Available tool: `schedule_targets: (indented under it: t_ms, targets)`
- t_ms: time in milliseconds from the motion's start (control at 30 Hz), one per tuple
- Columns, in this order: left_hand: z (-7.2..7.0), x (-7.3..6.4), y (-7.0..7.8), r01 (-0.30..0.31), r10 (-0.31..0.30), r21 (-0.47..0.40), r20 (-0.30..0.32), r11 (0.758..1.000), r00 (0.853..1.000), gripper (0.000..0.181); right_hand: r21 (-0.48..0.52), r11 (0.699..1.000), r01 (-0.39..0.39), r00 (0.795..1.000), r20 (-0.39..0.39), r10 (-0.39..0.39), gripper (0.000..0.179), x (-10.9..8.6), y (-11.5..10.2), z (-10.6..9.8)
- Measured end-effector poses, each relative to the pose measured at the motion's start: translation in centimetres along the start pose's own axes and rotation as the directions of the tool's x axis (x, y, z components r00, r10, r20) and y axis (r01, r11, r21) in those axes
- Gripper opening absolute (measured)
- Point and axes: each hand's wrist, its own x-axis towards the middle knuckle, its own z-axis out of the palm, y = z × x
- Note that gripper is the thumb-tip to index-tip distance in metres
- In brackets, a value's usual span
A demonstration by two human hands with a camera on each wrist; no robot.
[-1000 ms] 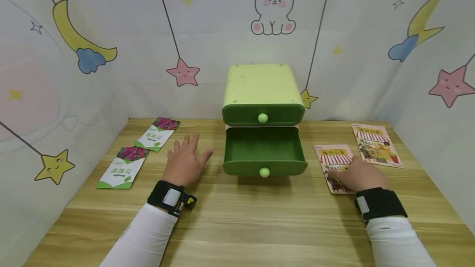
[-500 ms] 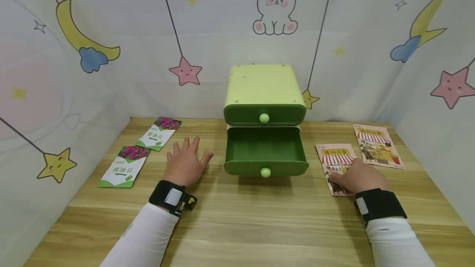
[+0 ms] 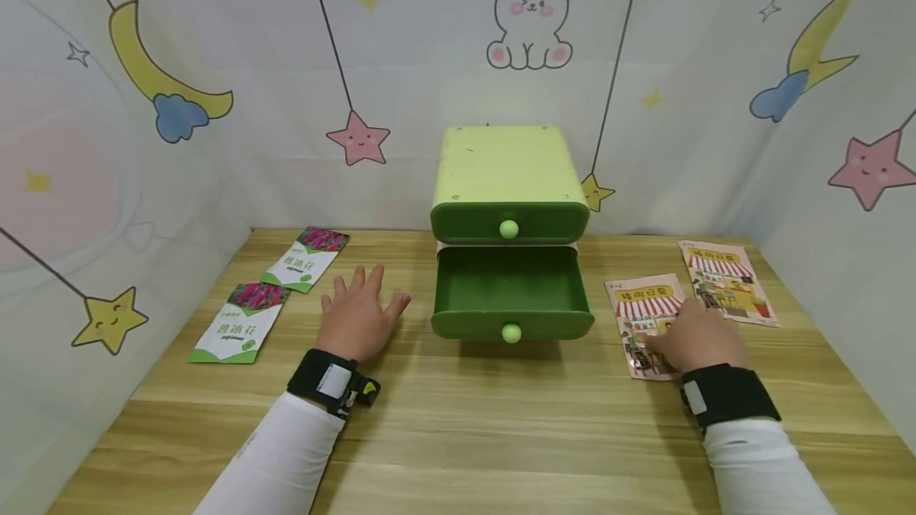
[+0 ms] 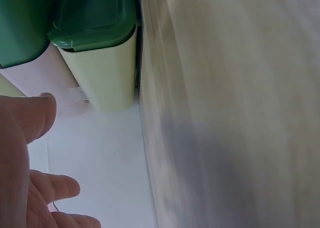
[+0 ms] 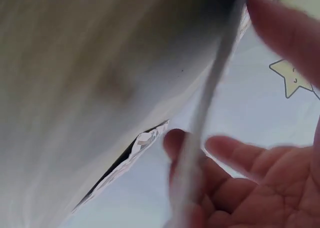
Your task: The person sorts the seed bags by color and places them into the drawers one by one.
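Observation:
My right hand [image 3: 703, 338] grips the nearer pink seed packet [image 3: 642, 315] by its right side, thumb over the printed face. In the right wrist view this seed packet [image 5: 212, 83] shows as a blurred thin edge between thumb and fingers, tilted up off the wood. A second pink seed packet [image 3: 730, 280] lies just behind it. My left hand [image 3: 354, 320] holds nothing, its fingers spread over the table between the white-and-green seed packets and the drawer box [image 3: 508, 165]. The box's lower drawer [image 3: 511, 288] is pulled out with nothing visible inside; the upper one is closed.
Two white-and-green seed packets, one nearer [image 3: 239, 324] and one farther [image 3: 304, 261], lie at the left of the wooden table [image 3: 458, 435]. A white curtain [image 3: 286, 62] printed with stars and a rabbit encloses the back and sides.
My right hand has lifted the nearer pink seed packet slightly, tilting it and shifting it a little. The left hand and drawer box stay as they were.

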Motion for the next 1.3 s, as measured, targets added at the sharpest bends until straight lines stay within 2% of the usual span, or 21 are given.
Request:
schedule_targets:
  t_ms: [100, 267, 433, 533, 700, 933, 1133, 1300]
  targets:
    - [-0.1, -0.1, 0.0, -0.003, 0.003, -0.019, -0.003, 1.000, 1.000, 0.089, 0.040, 0.999, -0.008, 0.998, -0.061, 0.011, 0.067, 0.1, 0.1, 0.2]
    - [-0.3, -0.1, 0.1, -0.002, 0.002, -0.048, -0.008, 0.999, 1.000, 0.089, 0.131, 0.991, 0.001, 0.993, -0.116, 0.014, 0.053, 0.0, 0.0, 0.0]
    - [-0.4, 0.0, 0.3, -0.002, 0.000, -0.068, -0.030, 0.998, 1.000, 0.087, 0.283, 0.959, -0.009, 0.991, -0.126, 0.046, 0.054, -0.3, -0.5, -0.5]
    - [-0.6, 0.0, 0.4, -0.010, 0.006, -0.079, -0.049, 0.997, 0.999, 0.085, 0.319, 0.948, -0.007, 0.985, -0.162, 0.062, 0.052, -0.4, -0.9, -0.8]
    - [-0.9, 0.0, 0.7, -0.027, 0.019, -0.107, -0.082, 0.994, 0.996, 0.081, 0.330, 0.944, -0.004, 0.958, -0.270, 0.098, 0.049, -0.4, -1.4, -1.2]
    - [-1.1, 0.0, 1.0, -0.048, 0.031, -0.130, -0.131, 0.990, 0.991, 0.080, 0.419, 0.907, -0.036, 0.920, -0.341, 0.193, 0.048, -0.7, -2.0, -2.0]
    - [-1.4, -0.1, 1.2, -0.074, 0.041, -0.193, -0.171, 0.978, 0.984, 0.072, 0.504, 0.864, 0.002, 0.897, -0.383, 0.222, 0.049, -1.2, -2.3, -2.8]
    - [-1.8, -0.3, 1.5, -0.103, 0.052, -0.249, -0.201, 0.963, 0.978, 0.072, 0.573, 0.816, 0.073, 0.872, -0.434, 0.226, 0.046, -1.6, -2.8, -3.5]
